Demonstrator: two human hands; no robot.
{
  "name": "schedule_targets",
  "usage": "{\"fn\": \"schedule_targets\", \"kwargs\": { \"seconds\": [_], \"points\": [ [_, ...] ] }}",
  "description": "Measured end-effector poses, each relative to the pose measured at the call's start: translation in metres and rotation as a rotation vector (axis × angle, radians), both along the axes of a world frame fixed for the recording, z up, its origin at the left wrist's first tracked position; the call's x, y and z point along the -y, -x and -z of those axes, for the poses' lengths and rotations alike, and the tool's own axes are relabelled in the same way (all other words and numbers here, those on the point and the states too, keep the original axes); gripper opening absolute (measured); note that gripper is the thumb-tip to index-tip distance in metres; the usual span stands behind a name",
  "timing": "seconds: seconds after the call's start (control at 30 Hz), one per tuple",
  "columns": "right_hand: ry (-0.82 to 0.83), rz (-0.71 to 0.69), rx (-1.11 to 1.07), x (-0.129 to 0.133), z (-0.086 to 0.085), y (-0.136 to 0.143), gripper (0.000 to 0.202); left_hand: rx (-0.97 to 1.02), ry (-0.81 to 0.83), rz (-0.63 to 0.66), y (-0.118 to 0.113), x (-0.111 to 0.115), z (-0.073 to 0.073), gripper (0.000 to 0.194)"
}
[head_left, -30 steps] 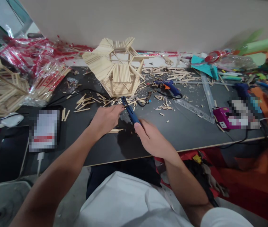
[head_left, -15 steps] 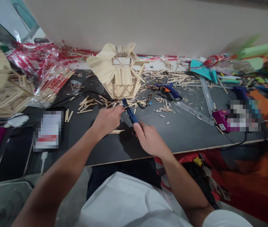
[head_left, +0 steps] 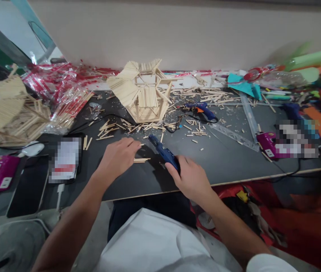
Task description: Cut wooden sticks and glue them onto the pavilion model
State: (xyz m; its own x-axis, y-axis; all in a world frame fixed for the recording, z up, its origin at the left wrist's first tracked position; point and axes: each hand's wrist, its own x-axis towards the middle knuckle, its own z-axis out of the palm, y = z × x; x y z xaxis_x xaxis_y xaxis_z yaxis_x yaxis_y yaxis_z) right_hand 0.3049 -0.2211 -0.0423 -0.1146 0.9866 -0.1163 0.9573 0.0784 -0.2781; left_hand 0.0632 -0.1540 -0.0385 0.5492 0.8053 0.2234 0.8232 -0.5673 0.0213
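My right hand (head_left: 192, 175) is wrapped around the handles of blue hand cutters (head_left: 164, 152), whose head points up and to the left. My left hand (head_left: 120, 158) is closed in a pinch, and the short end of a thin wooden stick (head_left: 142, 144) pokes out past its fingertips. A small gap separates that stick from the cutter head. Beside the left hand, a few wooden sticks (head_left: 142, 160) lie on the dark tabletop (head_left: 137, 185). Beyond both hands stands a flower-like structure of glued sticks (head_left: 147, 96) with open sections.
Cut stick pieces (head_left: 197, 128) are scattered around a blue glue gun (head_left: 202, 110) and a clear ruler (head_left: 235, 136). Phones (head_left: 28, 187), a magenta device (head_left: 0, 173) and a second stick structure (head_left: 4, 107) occupy the left. Wrapped sticks (head_left: 71, 105) lie behind.
The cutters have drawn back from the left fingertips, toward me and to the right. My left hand has moved slightly left and nearer, and the view has shifted a little.
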Motion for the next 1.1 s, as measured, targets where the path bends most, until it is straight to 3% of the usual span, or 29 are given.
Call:
{"fn": "schedule_targets", "kwargs": {
  "seconds": [0.2, 0.33, 0.43, 0.53, 0.63, 0.73, 0.87, 1.0, 1.1],
  "points": [
    [-0.266, 0.004, 0.204, 0.020, 0.023, 0.007, 0.055, -0.033, 0.065, 0.052, 0.002, -0.006, 0.010, 0.024],
    [-0.319, -0.037, 0.171, 0.021, 0.023, 0.008, 0.074, -0.011, 0.086, 0.059, 0.000, -0.007, 0.014, 0.022],
    [-0.370, -0.063, 0.089, -0.003, 0.015, -0.006, 0.068, -0.034, 0.074, 0.064, 0.000, -0.006, 0.015, 0.021],
    [-0.452, 0.033, 0.058, -0.052, 0.007, -0.032, 0.046, -0.051, 0.076, 0.072, 0.001, -0.006, 0.015, 0.022],
    [-0.354, 0.087, 0.124, -0.102, 0.008, -0.056, 0.029, -0.010, 0.103, 0.064, 0.002, -0.007, 0.016, 0.026],
    [-0.204, 0.099, 0.135, -0.129, 0.015, -0.067, 0.025, 0.054, 0.163, 0.021, 0.001, -0.007, 0.015, 0.034],
    [-0.152, 0.114, 0.103, -0.134, 0.021, -0.064, 0.025, 0.087, 0.208, -0.031, -0.007, -0.005, 0.008, 0.033],
    [-0.174, 0.119, 0.102, -0.130, 0.018, -0.062, 0.022, 0.094, 0.203, 0.003, -0.017, -0.004, -0.008, 0.029],
    [-0.152, 0.149, -0.119, -0.125, 0.009, -0.059, 0.014, 0.089, 0.164, 0.004, -0.026, -0.007, -0.023, 0.026]
  ]
}}
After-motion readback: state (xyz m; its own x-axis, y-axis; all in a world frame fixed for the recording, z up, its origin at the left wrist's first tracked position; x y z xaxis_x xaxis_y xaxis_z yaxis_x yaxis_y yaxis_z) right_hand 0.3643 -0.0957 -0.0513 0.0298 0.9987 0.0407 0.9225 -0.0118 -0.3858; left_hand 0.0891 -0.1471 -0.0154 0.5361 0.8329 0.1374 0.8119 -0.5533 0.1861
